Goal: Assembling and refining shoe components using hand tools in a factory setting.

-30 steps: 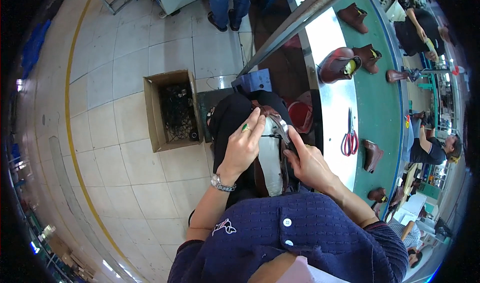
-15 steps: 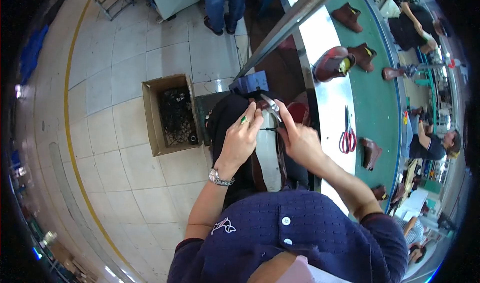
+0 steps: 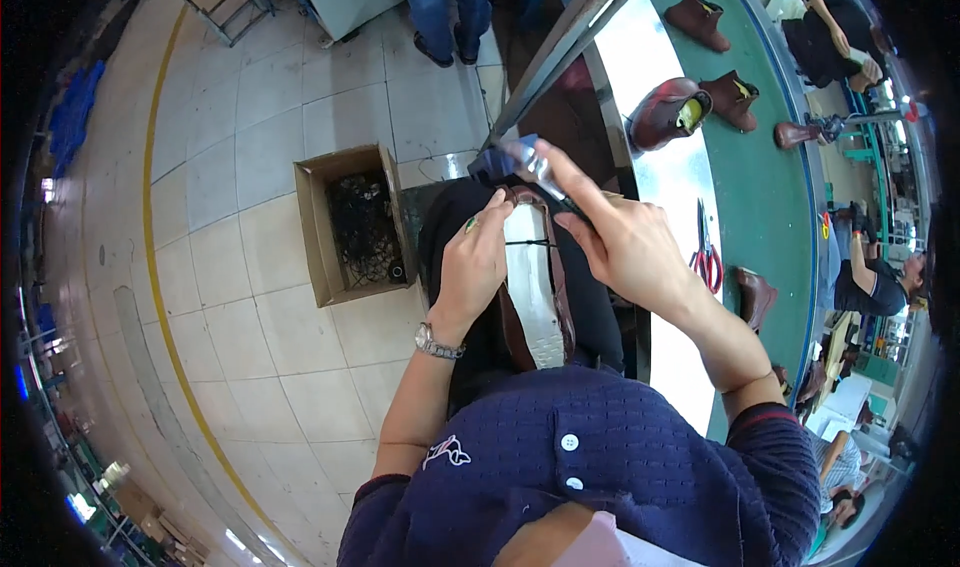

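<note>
A brown leather shoe (image 3: 533,292) lies sole side up on my lap, its pale insole showing and a dark cord across it. My left hand (image 3: 472,267), wearing a ring and a wristwatch, grips the shoe's left edge, with its fingertips near the toe. The fingers of my right hand (image 3: 640,247) are closed round metal pincers (image 3: 541,170), with the index finger stretched along the tool. The pincers are slightly blurred and held above the toe, apart from the leather. Their handles are mostly hidden in my palm.
A cardboard box (image 3: 315,237) with dark scraps stands on the tiled floor at left. On the right, a metal ledge (image 3: 690,357) adjoins a green bench (image 3: 740,187) with several brown shoes (image 3: 670,117) and red-handled scissors (image 3: 708,262). A slanted metal bar (image 3: 560,52) rises ahead. Other people are nearby.
My right hand has lifted the pincers up and away from the toe. My left hand has shifted slightly left and still holds the shoe, whose toe is more exposed.
</note>
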`<action>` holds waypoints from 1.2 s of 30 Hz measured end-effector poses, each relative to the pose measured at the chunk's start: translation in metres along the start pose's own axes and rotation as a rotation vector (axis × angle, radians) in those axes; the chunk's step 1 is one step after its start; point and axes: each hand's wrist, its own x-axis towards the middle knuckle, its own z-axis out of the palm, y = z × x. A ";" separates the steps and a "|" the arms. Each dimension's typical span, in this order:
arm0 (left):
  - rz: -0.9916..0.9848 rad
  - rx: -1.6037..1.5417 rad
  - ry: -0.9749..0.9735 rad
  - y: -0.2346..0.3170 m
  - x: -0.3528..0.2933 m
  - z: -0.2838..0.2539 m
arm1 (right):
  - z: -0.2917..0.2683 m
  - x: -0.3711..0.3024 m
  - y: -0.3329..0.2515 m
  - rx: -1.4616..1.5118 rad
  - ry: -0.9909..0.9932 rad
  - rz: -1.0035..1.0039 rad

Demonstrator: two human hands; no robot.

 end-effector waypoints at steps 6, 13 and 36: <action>-0.234 -0.171 0.001 0.003 -0.009 0.005 | 0.044 -0.010 0.030 -0.071 -0.304 0.098; -0.559 -0.538 -0.223 0.024 -0.047 0.008 | 0.031 -0.004 0.029 0.187 0.260 -0.170; -0.562 -1.178 -0.225 0.017 -0.091 0.033 | 0.111 -0.146 0.025 0.759 0.002 0.186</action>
